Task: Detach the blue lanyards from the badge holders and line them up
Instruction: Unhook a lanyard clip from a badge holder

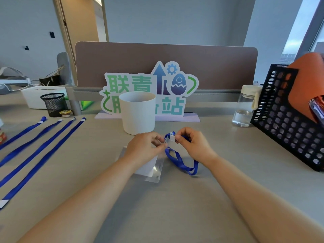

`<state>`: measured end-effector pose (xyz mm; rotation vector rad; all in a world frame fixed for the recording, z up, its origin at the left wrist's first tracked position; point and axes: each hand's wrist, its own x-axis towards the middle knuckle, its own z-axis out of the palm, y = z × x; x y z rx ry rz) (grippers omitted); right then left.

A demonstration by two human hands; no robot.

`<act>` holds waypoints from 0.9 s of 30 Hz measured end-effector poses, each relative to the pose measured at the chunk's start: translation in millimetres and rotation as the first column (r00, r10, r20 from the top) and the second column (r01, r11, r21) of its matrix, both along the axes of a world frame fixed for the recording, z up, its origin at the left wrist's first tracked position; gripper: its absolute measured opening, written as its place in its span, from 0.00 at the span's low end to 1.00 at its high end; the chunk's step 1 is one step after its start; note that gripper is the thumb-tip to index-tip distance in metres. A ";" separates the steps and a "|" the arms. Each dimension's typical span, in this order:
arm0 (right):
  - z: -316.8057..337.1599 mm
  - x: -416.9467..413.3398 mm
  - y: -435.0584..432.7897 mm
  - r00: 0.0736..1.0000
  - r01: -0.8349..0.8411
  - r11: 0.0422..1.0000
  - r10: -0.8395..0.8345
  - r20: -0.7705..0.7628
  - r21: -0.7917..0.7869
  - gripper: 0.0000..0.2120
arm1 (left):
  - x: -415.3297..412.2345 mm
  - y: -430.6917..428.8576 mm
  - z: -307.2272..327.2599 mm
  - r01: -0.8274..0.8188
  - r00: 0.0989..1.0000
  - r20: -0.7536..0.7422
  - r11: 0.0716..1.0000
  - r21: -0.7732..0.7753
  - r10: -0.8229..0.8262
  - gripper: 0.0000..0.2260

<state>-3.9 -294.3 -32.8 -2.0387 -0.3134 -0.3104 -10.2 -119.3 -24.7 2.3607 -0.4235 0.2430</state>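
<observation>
Mid-surface, the left hand has its grip clenched in a pinch on the top edge of a clear badge holder. The right hand is grasping the white clip of a blue lanyard — its strap loops toward 5 o'clock. Four loose lanyards lie side by side at 9 o'clock. At 12 a white cup shows only its bare inner wall. At 2 a bottle holds some water. At 3 a black perforated basket holds an orange roll.
</observation>
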 end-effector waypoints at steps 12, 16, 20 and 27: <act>-2.6 -1.4 -0.3 1.000 0.021 1.000 -0.021 -0.011 -0.016 0.11 | 12.2 5.1 -8.8 -0.072 0.994 -0.077 0.997 0.011 0.072 0.06; -4.8 -1.9 -0.1 1.000 -0.011 1.000 0.011 -0.018 -0.002 0.09 | 7.2 2.0 -5.9 -0.014 0.994 -0.112 1.000 -0.015 0.012 0.11; -4.4 -2.6 0.9 1.000 -0.027 1.000 0.027 0.006 0.005 0.08 | 5.9 2.3 -5.4 -0.051 0.995 -0.079 0.996 0.076 0.057 0.14; -5.1 -3.5 1.7 1.000 -0.018 0.999 0.018 0.023 -0.034 0.07 | 13.4 7.2 -10.9 -0.095 0.995 -0.018 0.990 0.106 0.098 0.08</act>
